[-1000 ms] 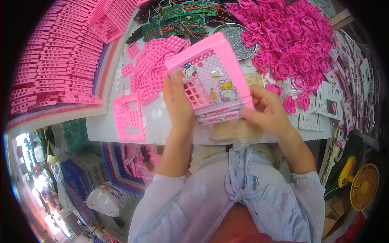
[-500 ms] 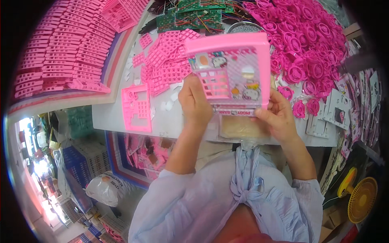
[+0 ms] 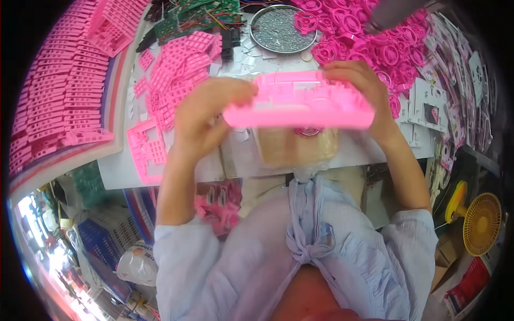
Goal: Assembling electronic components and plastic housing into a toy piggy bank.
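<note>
1. Now that the pink plastic housing (image 3: 300,116) has been turned over, its cartoon-printed front, which faced the wearer half a second ago, is out of sight and the hollow inner side shows. My reading is that the open back, with its moulded fittings, now matters more to the handling than the decorated face.

2. With that turn, the round metal tray (image 3: 284,52) of small grey metal pieces, largely covered half a second ago, has come fully into view beyond the housing.

3. Shallow and boxlike, the housing shows a long, smooth near wall, raised ribs and rounded mouldings inside; motion blur hides the finer detail. It looks to be one light, glossy shell.

4. It is held in the air, tilted, above the near part of the white table (image 3: 119,170), over a beige block (image 3: 278,147) wrapped in clear plastic. A magenta ring part (image 3: 309,131) shows just below its near wall.

5. The left hand (image 3: 203,112) is partly closed on the left end, fingers at the far corner and thumb low at the near one, both blurred.

6. The right hand (image 3: 369,91) has its fingers bent over the far right corner, gripping that end; where its thumb sits, I cannot tell.
</note>
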A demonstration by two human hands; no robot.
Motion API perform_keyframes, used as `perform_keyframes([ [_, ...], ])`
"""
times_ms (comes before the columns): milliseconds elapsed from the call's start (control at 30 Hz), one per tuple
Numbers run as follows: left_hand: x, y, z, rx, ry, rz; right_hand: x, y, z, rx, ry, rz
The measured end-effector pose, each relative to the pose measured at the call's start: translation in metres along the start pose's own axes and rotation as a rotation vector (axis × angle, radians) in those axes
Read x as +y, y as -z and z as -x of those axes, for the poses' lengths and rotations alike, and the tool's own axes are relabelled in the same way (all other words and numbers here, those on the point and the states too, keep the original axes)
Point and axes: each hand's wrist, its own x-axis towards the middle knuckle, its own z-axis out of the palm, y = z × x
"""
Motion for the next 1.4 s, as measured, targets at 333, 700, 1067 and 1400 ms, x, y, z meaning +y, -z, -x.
perform_keyframes([
  [333,0.017,-0.03,0.044,-0.52,0.153,-0.302,-0.008,-0.022,0.016,-0.28,0.088,0.618],
  [700,0.032,-0.084,0.033,-0.489,0.138,-0.269,-0.01,-0.006,0.053,0.074,-0.079,0.329],
  [1067,0.027,-0.087,0.035,-0.413,0.102,-0.244,0.008,0.045,0.105,-0.025,-0.439,0.68],
  [1400,0.036,-0.089,0.021,-0.37,0.139,-0.124,0.017,0.05,0.107,-0.046,-0.294,0.772],
])
